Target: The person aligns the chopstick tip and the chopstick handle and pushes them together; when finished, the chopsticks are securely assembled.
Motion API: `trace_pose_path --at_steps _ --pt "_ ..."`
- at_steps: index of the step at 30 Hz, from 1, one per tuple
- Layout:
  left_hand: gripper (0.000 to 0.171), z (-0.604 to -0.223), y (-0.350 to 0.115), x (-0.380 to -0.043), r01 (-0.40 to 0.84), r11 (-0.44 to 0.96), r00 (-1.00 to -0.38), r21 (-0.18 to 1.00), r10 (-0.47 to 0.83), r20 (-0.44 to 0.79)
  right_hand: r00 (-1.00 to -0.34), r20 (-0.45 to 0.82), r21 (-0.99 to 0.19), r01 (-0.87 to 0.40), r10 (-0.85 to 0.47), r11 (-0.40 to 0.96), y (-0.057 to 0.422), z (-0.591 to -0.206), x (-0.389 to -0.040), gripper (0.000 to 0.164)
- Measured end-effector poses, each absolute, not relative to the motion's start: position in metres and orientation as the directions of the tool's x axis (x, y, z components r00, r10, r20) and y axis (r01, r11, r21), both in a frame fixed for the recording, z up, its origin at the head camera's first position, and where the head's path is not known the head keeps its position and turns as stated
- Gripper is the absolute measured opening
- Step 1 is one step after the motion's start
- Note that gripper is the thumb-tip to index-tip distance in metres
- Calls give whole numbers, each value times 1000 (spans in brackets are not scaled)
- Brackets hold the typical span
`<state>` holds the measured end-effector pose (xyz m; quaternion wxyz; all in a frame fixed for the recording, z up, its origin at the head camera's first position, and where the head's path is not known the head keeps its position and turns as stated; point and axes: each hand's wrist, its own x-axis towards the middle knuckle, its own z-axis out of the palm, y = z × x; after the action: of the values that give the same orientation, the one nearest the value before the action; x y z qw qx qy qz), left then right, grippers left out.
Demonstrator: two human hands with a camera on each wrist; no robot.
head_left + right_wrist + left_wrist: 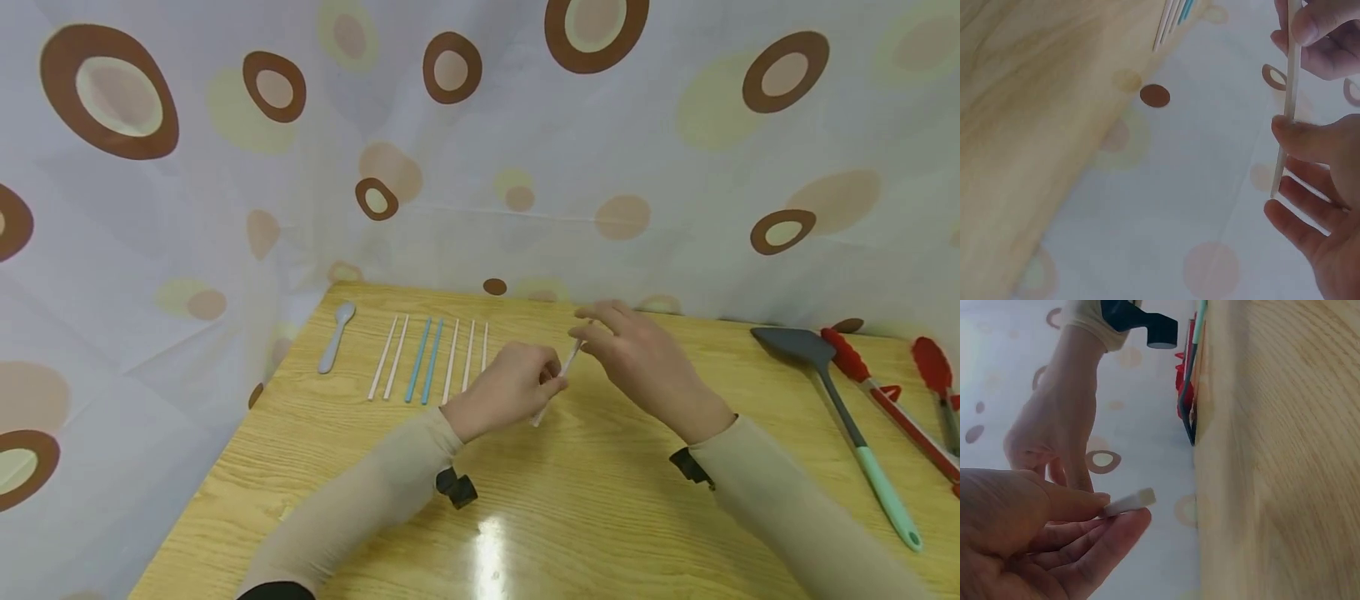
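Observation:
A slim pale chopstick (572, 357) slants between the two hands above the tabletop. My left hand (513, 379) pinches it between thumb and fingers, and its blunt squared end (1141, 499) sticks out past the fingertips in the left wrist view. Farther along, toward the thin tip, my right hand (641, 362) holds the same chopstick, thumb on one side and fingers behind, as the right wrist view shows. Left of the hands, a row of chopsticks lies on the table: a pale pair (388, 358), a blue pair (425, 361) and three more pale ones (450, 364), partly behind the left hand.
A grey spoon (337, 337) lies at the wooden table's (600, 517) far left. To the right are a dark turner with a mint handle (840, 408), red-tipped tongs (892, 408) and another red-headed utensil (933, 375). A patterned curtain (525, 150) hangs behind the back edge.

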<state>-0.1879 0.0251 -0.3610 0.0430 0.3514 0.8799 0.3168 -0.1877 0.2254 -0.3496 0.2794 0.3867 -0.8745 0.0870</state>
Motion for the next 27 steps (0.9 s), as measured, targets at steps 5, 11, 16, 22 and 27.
trace_pose_path --at_steps 5,11,16,22,27 --pt "11 -372 23 -197 350 408 -817 843 573 62 -646 606 -224 -699 -464 680 218 -359 -204 44" --pt "10 -378 21 -204 184 336 -843 924 537 -27 -818 466 -467 -551 -338 692 206 -359 -219 47" --pt "10 -388 22 -209 146 375 -850 915 522 -78 -913 286 -581 -406 -290 706 195 -366 -230 42" --pt "25 -401 19 -215 202 508 -870 837 486 -85 -939 196 -624 -342 -282 703 178 -387 -244 42" --pt "30 -409 16 -221 252 639 -891 727 446 -83 -950 132 -652 -298 -283 698 162 -401 -253 41"
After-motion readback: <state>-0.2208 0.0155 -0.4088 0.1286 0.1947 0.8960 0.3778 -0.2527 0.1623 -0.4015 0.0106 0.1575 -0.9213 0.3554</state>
